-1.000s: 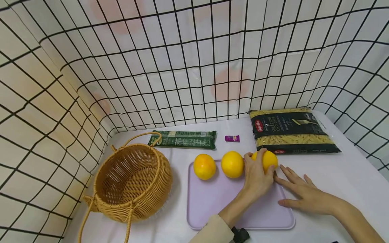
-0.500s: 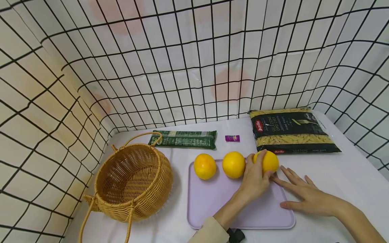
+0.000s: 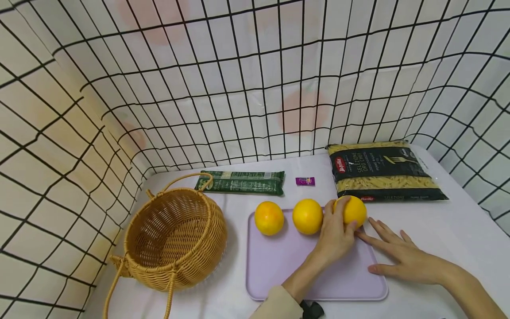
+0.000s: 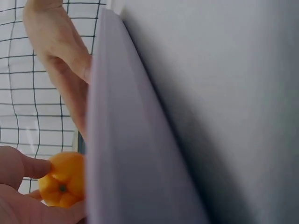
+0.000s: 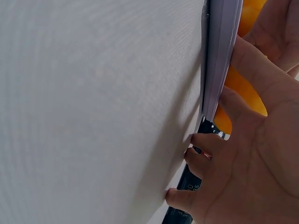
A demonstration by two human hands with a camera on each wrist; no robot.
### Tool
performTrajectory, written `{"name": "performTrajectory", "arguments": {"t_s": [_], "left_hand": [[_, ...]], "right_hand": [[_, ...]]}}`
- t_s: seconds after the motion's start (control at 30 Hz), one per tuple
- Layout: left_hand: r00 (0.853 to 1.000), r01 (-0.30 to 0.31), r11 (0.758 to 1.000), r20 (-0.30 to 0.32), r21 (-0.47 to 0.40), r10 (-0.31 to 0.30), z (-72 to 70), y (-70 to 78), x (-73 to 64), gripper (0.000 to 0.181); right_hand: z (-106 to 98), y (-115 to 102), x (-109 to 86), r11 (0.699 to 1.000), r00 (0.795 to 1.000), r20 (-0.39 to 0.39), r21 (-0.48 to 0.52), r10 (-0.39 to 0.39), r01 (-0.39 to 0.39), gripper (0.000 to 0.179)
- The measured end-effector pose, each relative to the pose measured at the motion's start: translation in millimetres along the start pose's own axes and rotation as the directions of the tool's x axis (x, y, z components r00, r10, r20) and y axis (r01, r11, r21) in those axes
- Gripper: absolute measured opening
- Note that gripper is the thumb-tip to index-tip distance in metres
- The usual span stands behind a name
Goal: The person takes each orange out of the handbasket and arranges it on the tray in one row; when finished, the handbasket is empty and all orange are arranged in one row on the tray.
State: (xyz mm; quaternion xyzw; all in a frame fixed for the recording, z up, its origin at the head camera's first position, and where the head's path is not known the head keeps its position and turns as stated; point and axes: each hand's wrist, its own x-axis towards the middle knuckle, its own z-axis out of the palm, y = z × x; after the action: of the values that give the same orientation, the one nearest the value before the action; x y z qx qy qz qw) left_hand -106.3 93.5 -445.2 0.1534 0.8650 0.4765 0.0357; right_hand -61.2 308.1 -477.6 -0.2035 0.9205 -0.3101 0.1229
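Note:
Three oranges stand in a row along the far side of a lilac tray (image 3: pixel 287 270). My left hand (image 3: pixel 334 237) grips the rightmost orange (image 3: pixel 356 210), fingers over its left side and thumb at its near side. In the left wrist view, the thumb and fingers also show around this orange (image 4: pixel 65 179). Just left of the hand is the middle orange (image 3: pixel 307 217); the left orange (image 3: pixel 268 218) sits apart from it. My right hand (image 3: pixel 402 259) lies with fingers spread at the tray's right edge, thumb and index finger touching the rim (image 5: pixel 219 60).
A wicker basket (image 3: pixel 211 248) with its handles folded down stands on the left. Behind the tray lie a green packet (image 3: pixel 247 183), a small purple wrapped sweet (image 3: pixel 305 181) and a large pasta bag (image 3: pixel 382 164). Black wire grid (image 3: pixel 259 88) encloses the back and sides.
The left hand has shifted slightly right with the rightmost orange, and the middle orange has also moved a little right. The right hand has barely moved.

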Motion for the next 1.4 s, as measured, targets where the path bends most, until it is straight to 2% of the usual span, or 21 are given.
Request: {"name": "performTrajectory", "arguments": {"t_s": [0.13,0.43,0.87,1.2,1.4], "left_hand": [[1.000,0.014,1.000,-0.025,-0.025,-0.015,3.1,0.2,-0.2,0.055],[1.000,0.028,0.996,-0.007,-0.079,-0.028,5.4,0.3,-6.3,0.053],[0.997,0.074,0.997,0.030,0.030,-0.075,2.1,4.0,-9.0,0.064],[0.998,0.050,0.994,0.023,0.100,-0.052,1.4,3.9,-10.6,0.070],[0.997,0.044,0.991,0.053,0.124,-0.051,-0.1,4.0,-12.5,0.070]], "right_hand": [[1.2,1.3,-1.3,1.000,1.000,-0.012,-0.010,-0.012,0.012,0.074],[2.0,1.1,-3.1,1.000,1.000,-0.019,-0.019,-0.012,0.012,0.072],[1.1,0.9,-3.1,1.000,1.000,-0.007,-0.020,-0.007,0.007,0.069],[1.2,-0.2,-4.2,1.000,1.000,0.007,-0.003,0.000,0.000,0.068],[1.6,-1.2,-5.4,1.000,1.000,0.012,-0.004,0.000,0.000,0.069]]}}
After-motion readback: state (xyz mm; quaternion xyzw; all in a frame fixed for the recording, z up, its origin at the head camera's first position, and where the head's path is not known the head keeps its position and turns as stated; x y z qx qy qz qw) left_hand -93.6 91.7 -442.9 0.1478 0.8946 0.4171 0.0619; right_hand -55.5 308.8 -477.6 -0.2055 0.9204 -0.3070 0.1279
